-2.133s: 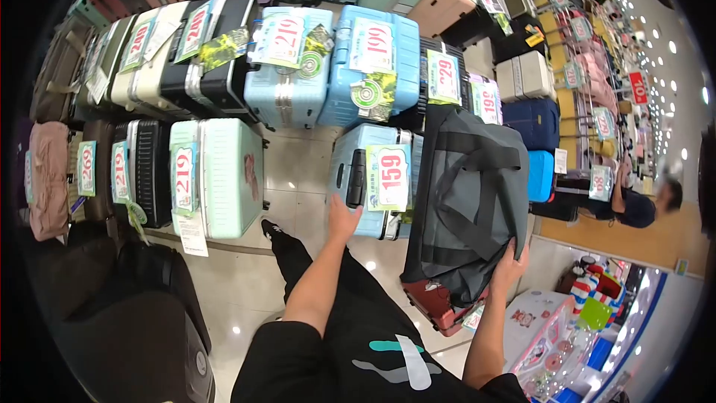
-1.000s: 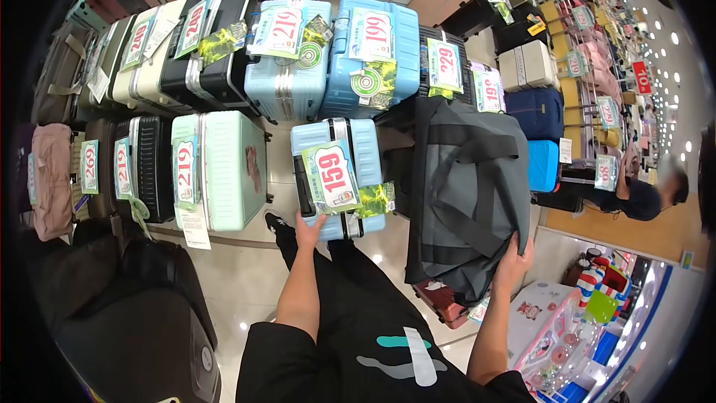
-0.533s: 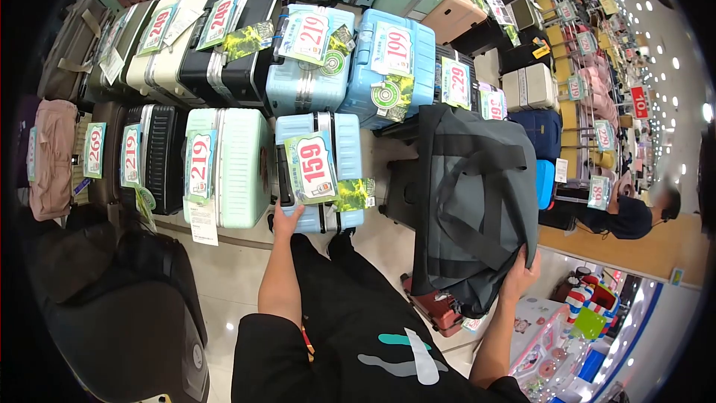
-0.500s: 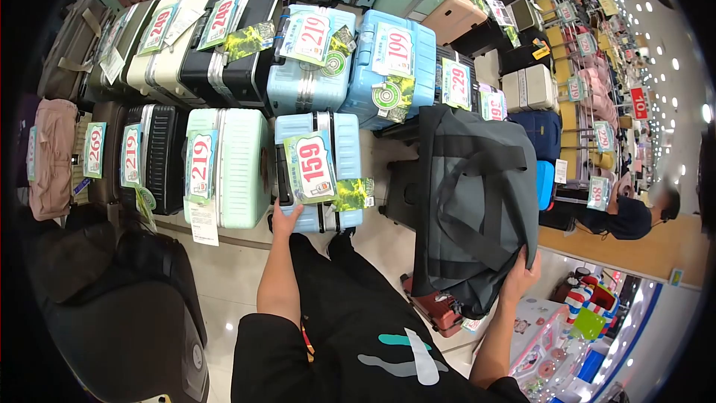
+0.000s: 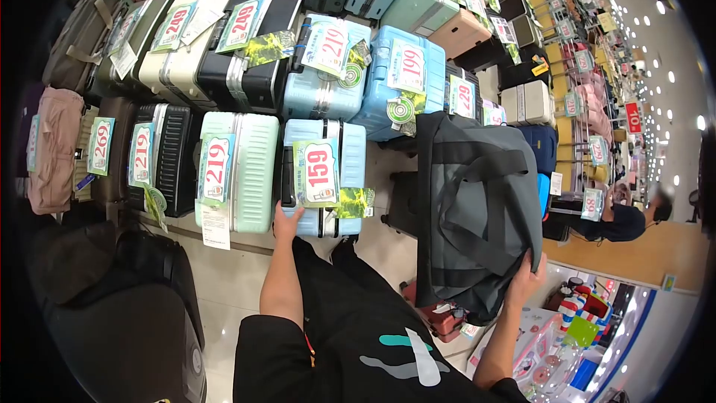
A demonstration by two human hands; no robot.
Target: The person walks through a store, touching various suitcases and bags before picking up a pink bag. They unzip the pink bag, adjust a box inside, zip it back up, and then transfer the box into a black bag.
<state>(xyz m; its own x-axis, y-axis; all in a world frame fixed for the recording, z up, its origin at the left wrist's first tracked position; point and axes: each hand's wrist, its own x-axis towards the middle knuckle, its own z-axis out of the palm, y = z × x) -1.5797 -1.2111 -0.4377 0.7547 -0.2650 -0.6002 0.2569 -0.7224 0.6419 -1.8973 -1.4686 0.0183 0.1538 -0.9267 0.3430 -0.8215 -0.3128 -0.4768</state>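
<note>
A light blue suitcase (image 5: 347, 160) stands in front of me with a 159 price tag (image 5: 321, 172) and a yellow-green hang tag on it. My left hand (image 5: 286, 224) holds its near left corner, thumb on top and fingers along the side. On the right, a dark grey duffel bag (image 5: 492, 216) with wide straps rests on a dark suitcase (image 5: 403, 198). My right hand (image 5: 526, 281) grips the duffel's near right edge, with some fingers hidden behind the fabric. Left of the blue suitcase stands a mint green suitcase (image 5: 253, 172) tagged 219.
Rows of tagged suitcases fill the back and left. A black massage-chair-like seat (image 5: 112, 321) is at lower left. Beneath the duffel sits a red suitcase (image 5: 440, 321). A person in dark clothes (image 5: 623, 222) is at far right, near shelves. A colourful toy display (image 5: 556, 343) is at lower right.
The view has shifted slightly, so the suitcases sit a little further right and lower. Both hands keep the same holds on the blue suitcase and the duffel.
</note>
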